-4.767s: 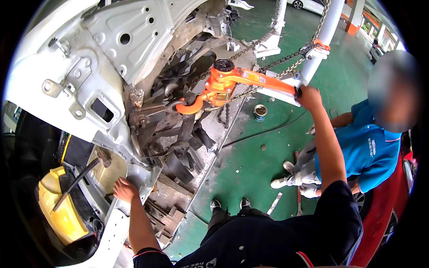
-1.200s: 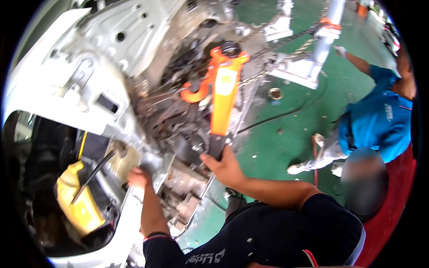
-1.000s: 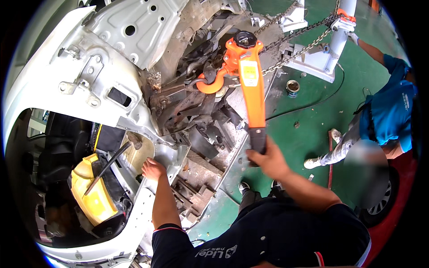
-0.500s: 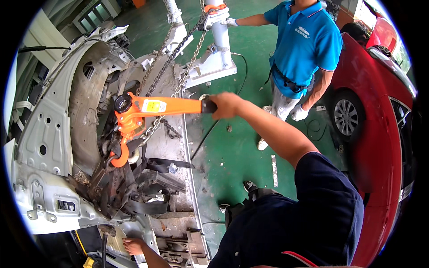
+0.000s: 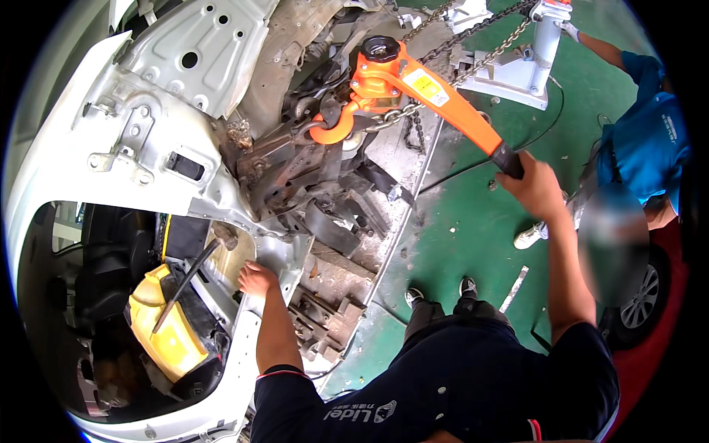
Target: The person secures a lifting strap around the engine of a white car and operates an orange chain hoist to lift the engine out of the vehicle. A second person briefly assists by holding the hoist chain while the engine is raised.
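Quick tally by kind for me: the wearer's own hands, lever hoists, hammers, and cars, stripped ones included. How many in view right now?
Wearer's left hand and right hand: 2
Orange lever hoist: 1
Hammer: 1
Stripped white car body and red car: 2
Total: 6

Your lever hoist (image 5: 426,90): ptd orange mtl, semi-gloss; its grip (image 5: 508,161) matt blk. Chain (image 5: 493,58): bare mtl, dull. Car body (image 5: 81,155): wht-ptd sheet mtl, smooth. Yellow cover (image 5: 181,343): glossy plastic, by appearance. Your shirt (image 5: 465,376): matt cloth. Floor (image 5: 450,244): grn, smooth.
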`<act>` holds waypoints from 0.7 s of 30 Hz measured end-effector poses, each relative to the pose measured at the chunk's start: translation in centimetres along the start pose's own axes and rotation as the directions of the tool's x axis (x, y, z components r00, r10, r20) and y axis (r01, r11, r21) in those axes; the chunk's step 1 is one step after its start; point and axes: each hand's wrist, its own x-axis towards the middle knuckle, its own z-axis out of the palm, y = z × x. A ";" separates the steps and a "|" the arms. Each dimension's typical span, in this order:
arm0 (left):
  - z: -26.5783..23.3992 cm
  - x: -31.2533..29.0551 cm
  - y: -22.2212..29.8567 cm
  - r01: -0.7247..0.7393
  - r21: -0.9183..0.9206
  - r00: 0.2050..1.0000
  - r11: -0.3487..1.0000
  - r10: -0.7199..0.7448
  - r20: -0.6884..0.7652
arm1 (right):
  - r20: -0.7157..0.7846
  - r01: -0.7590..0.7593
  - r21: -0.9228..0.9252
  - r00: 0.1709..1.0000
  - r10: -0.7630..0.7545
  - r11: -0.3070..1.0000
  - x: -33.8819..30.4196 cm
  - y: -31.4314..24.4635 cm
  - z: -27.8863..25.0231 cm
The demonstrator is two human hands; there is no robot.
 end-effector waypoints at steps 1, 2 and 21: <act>-0.4 0.1 0.3 0.015 -0.002 0.999 1.000 -0.015 0.036 | -0.060 -0.062 -0.026 0.996 0.061 0.998 -1.2 -1.1 0.8; -0.7 0.1 0.4 0.018 0.007 0.998 1.000 -0.019 0.064 | -0.050 -0.083 -0.004 0.995 0.083 0.996 -2.1 -1.9 1.4; 0.8 -0.1 -0.1 -0.004 0.023 1.000 1.000 0.003 0.023 | 0.314 -0.326 0.931 0.945 0.098 0.162 -7.9 -10.3 11.7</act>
